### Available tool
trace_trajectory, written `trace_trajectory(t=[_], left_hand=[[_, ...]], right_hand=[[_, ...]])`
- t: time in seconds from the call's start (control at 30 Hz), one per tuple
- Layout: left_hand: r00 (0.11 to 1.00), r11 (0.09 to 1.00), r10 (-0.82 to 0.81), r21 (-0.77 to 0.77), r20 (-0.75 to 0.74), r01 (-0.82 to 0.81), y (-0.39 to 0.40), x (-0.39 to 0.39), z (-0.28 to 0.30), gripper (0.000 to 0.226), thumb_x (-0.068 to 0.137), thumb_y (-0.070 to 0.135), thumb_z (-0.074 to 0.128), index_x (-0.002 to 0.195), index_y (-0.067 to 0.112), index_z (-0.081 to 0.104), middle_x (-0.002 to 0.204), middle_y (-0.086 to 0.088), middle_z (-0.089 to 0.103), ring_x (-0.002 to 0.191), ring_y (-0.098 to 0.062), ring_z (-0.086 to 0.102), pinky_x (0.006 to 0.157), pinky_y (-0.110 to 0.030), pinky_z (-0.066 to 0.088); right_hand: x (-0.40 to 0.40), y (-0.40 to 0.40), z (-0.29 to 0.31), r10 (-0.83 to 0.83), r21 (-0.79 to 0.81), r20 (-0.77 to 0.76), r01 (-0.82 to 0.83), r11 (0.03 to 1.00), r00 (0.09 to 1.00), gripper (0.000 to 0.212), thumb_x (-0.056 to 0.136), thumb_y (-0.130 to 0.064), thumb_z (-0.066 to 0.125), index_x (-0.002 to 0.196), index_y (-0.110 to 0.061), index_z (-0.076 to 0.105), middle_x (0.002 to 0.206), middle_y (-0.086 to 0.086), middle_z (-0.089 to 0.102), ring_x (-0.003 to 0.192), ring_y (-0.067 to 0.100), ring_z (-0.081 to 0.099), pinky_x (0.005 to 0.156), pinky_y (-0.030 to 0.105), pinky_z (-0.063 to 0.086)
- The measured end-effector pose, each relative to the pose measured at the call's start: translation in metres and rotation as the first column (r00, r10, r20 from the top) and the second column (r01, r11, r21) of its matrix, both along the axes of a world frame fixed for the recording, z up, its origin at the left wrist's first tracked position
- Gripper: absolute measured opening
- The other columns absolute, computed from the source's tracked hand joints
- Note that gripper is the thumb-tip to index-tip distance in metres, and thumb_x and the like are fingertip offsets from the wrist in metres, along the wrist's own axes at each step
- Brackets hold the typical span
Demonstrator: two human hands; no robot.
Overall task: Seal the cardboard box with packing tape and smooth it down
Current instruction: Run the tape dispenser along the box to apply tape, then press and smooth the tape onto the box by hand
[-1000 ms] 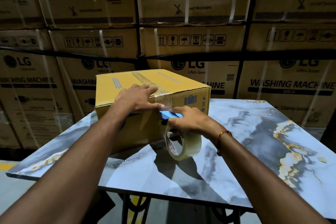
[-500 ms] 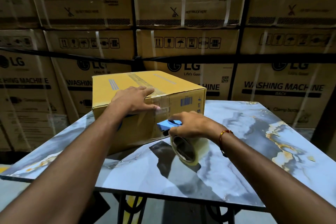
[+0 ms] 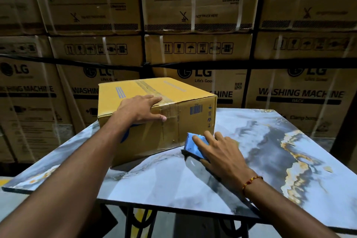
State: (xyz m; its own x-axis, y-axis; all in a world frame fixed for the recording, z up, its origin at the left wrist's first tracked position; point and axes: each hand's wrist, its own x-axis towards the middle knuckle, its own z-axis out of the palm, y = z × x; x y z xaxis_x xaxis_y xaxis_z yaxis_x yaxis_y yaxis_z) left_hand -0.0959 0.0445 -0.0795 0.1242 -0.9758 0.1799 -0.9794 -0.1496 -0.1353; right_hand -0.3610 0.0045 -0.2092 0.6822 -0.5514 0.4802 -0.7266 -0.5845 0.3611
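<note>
A closed yellow-brown cardboard box [image 3: 185,120] stands on the marble-patterned table [image 3: 260,141]. Clear packing tape [image 3: 170,109] runs along its top seam and down the near side. My left hand [image 3: 141,109] lies flat over the box's near top edge, fingers spread beside the tape. My right hand [image 3: 218,150] rests low on the table just right of the box's near corner, covering a blue tool [image 3: 195,146] that lies on the tabletop. The tape roll itself is hidden under that hand.
A wall of large strapped washing-machine cartons [image 3: 212,48] rises right behind the table. The table's near edge [image 3: 173,207] sits on a black metal frame. Bare tabletop extends to the right of the box.
My right hand has dropped from the box's side down to the table with the blue tool and roll. The tape strip now ends on the box's side. My left hand stays pressing the edge.
</note>
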Motion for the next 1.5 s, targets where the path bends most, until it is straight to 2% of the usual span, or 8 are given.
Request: trace_trajectory(t=[0.1, 0.23, 0.37, 0.57, 0.9, 1.1, 1.33, 1.5], left_hand=[[1.000, 1.000, 0.013, 0.011, 0.028, -0.014, 0.004, -0.002, 0.000, 0.107, 0.075, 0.084, 0.056, 0.162, 0.037, 0.015, 0.170, 0.007, 0.021, 0.151, -0.026, 0.032, 0.109, -0.050, 0.044], [0.999, 0.999, 0.041, 0.002, 0.026, -0.041, 0.010, -0.003, -0.002, 0.113, 0.073, 0.075, 0.070, 0.163, 0.032, 0.016, 0.171, 0.005, 0.020, 0.152, -0.026, 0.031, 0.112, -0.049, 0.040], [0.999, 0.999, 0.048, 0.002, 0.018, -0.048, 0.018, -0.002, 0.001, 0.109, 0.075, 0.070, 0.072, 0.162, 0.035, 0.018, 0.170, 0.005, 0.022, 0.152, -0.026, 0.031, 0.111, -0.049, 0.040], [0.998, 0.998, 0.050, 0.036, -0.047, -0.048, 0.038, 0.022, 0.005, 0.104, 0.075, 0.066, 0.076, 0.160, 0.040, 0.022, 0.168, 0.011, 0.025, 0.149, -0.025, 0.035, 0.109, -0.048, 0.041], [0.999, 1.000, 0.012, 0.004, -0.046, -0.012, 0.043, 0.036, 0.000, 0.105, 0.074, 0.076, 0.068, 0.161, 0.041, 0.020, 0.170, 0.010, 0.022, 0.151, -0.024, 0.032, 0.114, -0.046, 0.037], [0.999, 0.999, -0.004, -0.032, -0.045, 0.003, 0.037, 0.044, -0.005, 0.106, 0.070, 0.086, 0.058, 0.160, 0.043, 0.021, 0.169, 0.011, 0.024, 0.151, -0.022, 0.033, 0.112, -0.045, 0.039], [1.000, 0.996, -0.007, -0.091, -0.019, 0.005, 0.035, 0.046, -0.010, 0.101, 0.072, 0.088, 0.052, 0.159, 0.045, 0.023, 0.167, 0.014, 0.027, 0.149, -0.021, 0.036, 0.106, -0.044, 0.044], [1.000, 0.995, -0.004, -0.100, -0.018, 0.002, 0.032, 0.049, -0.013, 0.108, 0.064, 0.095, 0.043, 0.158, 0.046, 0.026, 0.166, 0.016, 0.030, 0.147, -0.021, 0.039, 0.102, -0.045, 0.047]], right_hand=[[-0.003, 0.004, -0.006, 0.028, 0.015, 0.013, -0.028, 0.999, 1.000, 0.067, 0.069, -0.047, 0.081, 0.126, -0.023, 0.055, 0.102, 0.007, 0.059, 0.073, 0.029, 0.054, 0.056, 0.036, 0.041], [0.000, 0.005, 0.001, 0.026, 0.065, 0.053, -0.030, 0.997, 0.998, 0.057, 0.080, -0.062, 0.066, 0.122, -0.024, 0.057, 0.097, 0.004, 0.058, 0.075, 0.029, 0.054, 0.057, 0.036, 0.033], [0.002, 0.006, 0.004, 0.035, 0.079, 0.080, -0.041, 0.996, 0.996, 0.044, 0.088, -0.056, 0.060, 0.117, -0.023, 0.055, 0.101, 0.003, 0.056, 0.080, 0.028, 0.052, 0.060, 0.036, 0.031], [0.009, 0.008, 0.014, 0.073, 0.055, 0.142, -0.082, 0.995, 0.987, 0.031, 0.090, -0.045, 0.058, 0.112, -0.023, 0.057, 0.106, 0.003, 0.057, 0.090, 0.030, 0.053, 0.065, 0.040, 0.043], [0.073, -0.011, 0.070, 0.258, 0.007, 0.347, -0.278, 0.961, 0.902, 0.051, 0.090, -0.053, 0.063, 0.129, -0.020, 0.056, 0.127, 0.006, 0.056, 0.114, 0.028, 0.053, 0.088, 0.041, 0.046], [0.112, -0.034, 0.086, 0.167, 0.148, 0.435, -0.253, 0.956, 0.885, 0.060, 0.095, -0.070, 0.033, 0.127, -0.026, 0.057, 0.126, 0.004, 0.058, 0.114, 0.025, 0.053, 0.095, 0.043, 0.043], [0.116, -0.057, 0.074, 0.164, 0.064, 0.411, -0.208, 0.976, 0.897, 0.077, 0.088, -0.081, 0.014, 0.121, -0.032, 0.063, 0.118, -0.002, 0.062, 0.105, 0.024, 0.054, 0.084, 0.041, 0.037], [0.105, -0.066, 0.071, 0.243, 0.019, 0.323, -0.263, 0.965, 0.915, 0.074, 0.088, -0.079, 0.023, 0.131, -0.030, 0.057, 0.126, -0.002, 0.063, 0.110, 0.027, 0.056, 0.087, 0.042, 0.039]])
